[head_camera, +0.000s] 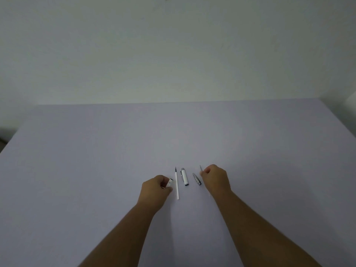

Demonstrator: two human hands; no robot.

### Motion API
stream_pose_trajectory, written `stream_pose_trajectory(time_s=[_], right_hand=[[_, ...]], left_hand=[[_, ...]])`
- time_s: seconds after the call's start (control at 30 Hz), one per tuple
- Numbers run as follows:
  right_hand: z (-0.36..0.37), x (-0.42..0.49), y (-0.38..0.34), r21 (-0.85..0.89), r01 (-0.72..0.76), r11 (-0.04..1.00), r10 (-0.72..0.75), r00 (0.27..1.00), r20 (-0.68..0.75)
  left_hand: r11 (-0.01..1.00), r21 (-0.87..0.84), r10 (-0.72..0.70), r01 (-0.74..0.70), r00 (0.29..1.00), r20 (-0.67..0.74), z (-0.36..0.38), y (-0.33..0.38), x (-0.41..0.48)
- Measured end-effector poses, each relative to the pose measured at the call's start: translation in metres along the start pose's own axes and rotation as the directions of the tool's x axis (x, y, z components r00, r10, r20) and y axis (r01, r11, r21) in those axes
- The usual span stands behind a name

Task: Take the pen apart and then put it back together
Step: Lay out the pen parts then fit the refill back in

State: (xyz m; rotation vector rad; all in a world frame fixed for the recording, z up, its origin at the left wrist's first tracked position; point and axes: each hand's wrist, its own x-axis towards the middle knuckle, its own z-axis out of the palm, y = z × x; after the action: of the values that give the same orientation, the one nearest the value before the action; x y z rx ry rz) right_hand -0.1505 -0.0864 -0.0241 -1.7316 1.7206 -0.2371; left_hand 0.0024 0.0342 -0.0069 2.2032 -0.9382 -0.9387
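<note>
The pen lies in pieces on the pale table. A thin white refill with a dark tip points away from me. To its right lies the white cap with a metal clip, then a small silver cone tip. My left hand is closed around a short white barrel piece, just left of the refill. My right hand pinches a thin grey spring-like piece that sticks up from its fingertips, right of the cone.
A plain pale wall rises behind the table's far edge. The table's left edge drops to a dark floor area. A white object shows at the far right corner.
</note>
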Motion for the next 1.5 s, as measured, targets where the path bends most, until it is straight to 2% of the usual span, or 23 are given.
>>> stream_pose_trajectory(time_s=[0.1, 0.2, 0.33, 0.4, 0.5, 0.63, 0.73, 0.8, 0.87, 0.93, 1.1, 1.23, 1.5], right_hand=[[0.002, -0.009, -0.014, -0.042, 0.104, 0.994, -0.104, 0.995, 0.0], [0.019, -0.026, -0.03, -0.112, 0.207, 0.972, -0.186, 0.968, 0.168], [0.047, -0.048, -0.039, -0.388, 0.414, 0.824, -0.35, 0.909, 0.225], [0.055, -0.052, -0.039, -0.467, 0.439, 0.768, -0.374, 0.899, 0.23], [0.06, -0.055, -0.042, -0.477, 0.38, 0.793, -0.313, 0.925, 0.217], [0.057, -0.056, -0.043, -0.354, 0.26, 0.898, -0.197, 0.959, 0.204], [0.049, -0.051, -0.046, -0.099, 0.174, 0.98, -0.158, 0.975, 0.156], [0.041, -0.049, -0.049, 0.142, 0.139, 0.98, -0.155, 0.982, 0.111], [0.033, -0.05, -0.053, 0.345, 0.076, 0.935, -0.12, 0.987, 0.105], [0.028, -0.052, -0.054, 0.442, 0.032, 0.896, -0.096, 0.988, 0.124], [0.021, -0.056, -0.05, 0.561, -0.016, 0.828, -0.09, 0.983, 0.16], [0.017, -0.06, -0.048, 0.584, -0.012, 0.811, -0.093, 0.985, 0.149], [0.014, -0.062, -0.041, 0.524, 0.029, 0.851, -0.146, 0.972, 0.184]], left_hand=[[1.0, 0.016, -0.006, 0.007, 0.999, -0.035, -0.004, 0.0, -0.001], [1.0, -0.001, -0.021, 0.021, 0.997, -0.071, -0.007, -0.002, -0.001], [0.999, -0.019, -0.032, 0.031, 0.996, -0.087, -0.011, -0.005, 0.0], [0.999, -0.016, -0.033, 0.032, 0.996, -0.086, -0.013, -0.008, -0.001], [0.999, 0.0, -0.039, 0.04, 0.996, -0.086, -0.015, -0.013, -0.002], [0.999, 0.022, -0.036, 0.038, 0.996, -0.083, -0.016, -0.016, -0.005], [0.999, 0.026, -0.032, 0.034, 0.997, -0.07, -0.016, -0.015, -0.006], [0.998, 0.049, -0.028, 0.031, 0.998, -0.063, -0.014, -0.013, -0.007], [0.998, 0.066, -0.018, 0.022, 0.998, -0.054, -0.013, -0.01, -0.008], [0.998, 0.063, -0.016, 0.019, 0.999, -0.051, -0.011, -0.007, -0.008], [0.999, 0.041, -0.014, 0.016, 0.999, -0.049, -0.006, -0.003, -0.011], [1.0, 0.026, -0.007, 0.008, 0.999, -0.043, -0.005, 0.0, -0.015], [0.998, -0.05, 0.032, -0.034, 0.998, -0.049, -0.004, 0.009, -0.022]])
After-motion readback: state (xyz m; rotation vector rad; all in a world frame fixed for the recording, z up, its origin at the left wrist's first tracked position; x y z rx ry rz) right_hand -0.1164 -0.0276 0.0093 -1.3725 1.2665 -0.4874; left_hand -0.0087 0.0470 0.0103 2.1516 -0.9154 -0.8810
